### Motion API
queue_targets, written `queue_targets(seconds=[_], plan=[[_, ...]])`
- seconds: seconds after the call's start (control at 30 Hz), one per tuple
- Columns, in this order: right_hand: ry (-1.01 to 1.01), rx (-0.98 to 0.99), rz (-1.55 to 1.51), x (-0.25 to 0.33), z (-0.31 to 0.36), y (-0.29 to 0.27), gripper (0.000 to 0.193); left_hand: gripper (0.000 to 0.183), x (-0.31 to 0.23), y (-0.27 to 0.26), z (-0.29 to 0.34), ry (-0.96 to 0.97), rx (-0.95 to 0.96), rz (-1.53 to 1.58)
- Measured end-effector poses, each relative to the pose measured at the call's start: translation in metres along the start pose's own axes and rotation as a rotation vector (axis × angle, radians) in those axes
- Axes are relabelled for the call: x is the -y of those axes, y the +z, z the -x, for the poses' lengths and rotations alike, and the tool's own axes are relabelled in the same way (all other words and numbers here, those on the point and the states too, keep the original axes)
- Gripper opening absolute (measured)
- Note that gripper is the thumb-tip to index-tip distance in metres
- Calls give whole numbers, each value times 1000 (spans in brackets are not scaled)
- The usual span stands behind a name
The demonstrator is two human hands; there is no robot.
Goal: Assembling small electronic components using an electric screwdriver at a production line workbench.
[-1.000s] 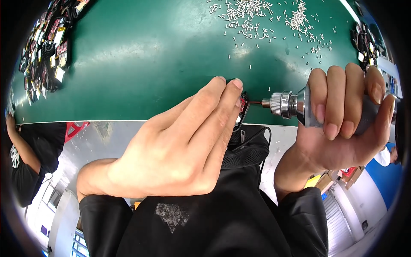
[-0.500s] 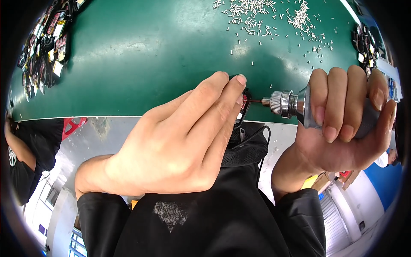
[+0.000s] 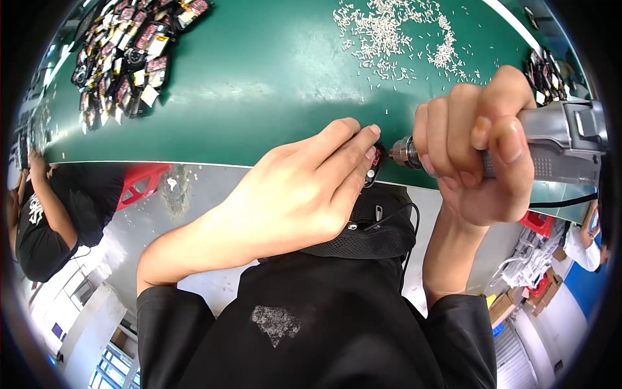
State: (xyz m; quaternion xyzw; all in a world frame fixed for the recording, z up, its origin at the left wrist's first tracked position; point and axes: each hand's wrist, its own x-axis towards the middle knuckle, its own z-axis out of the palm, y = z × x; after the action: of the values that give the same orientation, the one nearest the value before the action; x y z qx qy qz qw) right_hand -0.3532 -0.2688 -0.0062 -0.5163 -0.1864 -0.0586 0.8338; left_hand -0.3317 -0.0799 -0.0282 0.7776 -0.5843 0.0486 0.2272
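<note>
My left hand (image 3: 301,185) is closed around a small black device (image 3: 372,176) at the near edge of the green table. Only the device's right side shows, with a bit of red board; my fingers cover the rest. In my right hand (image 3: 479,146) is a grey electric screwdriver (image 3: 564,146), lying roughly level, its metal chuck (image 3: 404,153) close to the device and its thin bit pointing at the red part. Whether the bit touches a screw is too small to tell.
Loose silver screws (image 3: 385,39) are scattered at the far side of the green table (image 3: 246,84). Black devices with red boards lie piled at the far left (image 3: 133,58); more lie at the right (image 3: 545,76). A black mesh bag (image 3: 363,233) is at my waist. Another person (image 3: 61,214) sits left.
The chuck is now nearer the device and less of the bit shows. My right hand has turned, revealing more of the screwdriver's body. The view has shifted, bringing more of the left pile in.
</note>
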Motion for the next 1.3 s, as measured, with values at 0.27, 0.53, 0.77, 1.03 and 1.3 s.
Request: queue_targets(seconds=[0.27,0.53,0.77,1.03,1.3], plan=[[-238,-59,-319,14,19,-10,22,39,-4,-17,11,-51,-13,1],[-217,-371,-343,16,72,-34,14,29,158,-118,84,-797,-374,-600],[-161,-500,-493,2,80,-33,14,23,127,-89,19,-581,-358,-624],[-142,-492,-524,6,87,-41,14,19,74,-4,-72,-320,-256,-163],[-137,-466,-568,6,87,-43,13,13,90,0,-87,-292,-201,-260]])
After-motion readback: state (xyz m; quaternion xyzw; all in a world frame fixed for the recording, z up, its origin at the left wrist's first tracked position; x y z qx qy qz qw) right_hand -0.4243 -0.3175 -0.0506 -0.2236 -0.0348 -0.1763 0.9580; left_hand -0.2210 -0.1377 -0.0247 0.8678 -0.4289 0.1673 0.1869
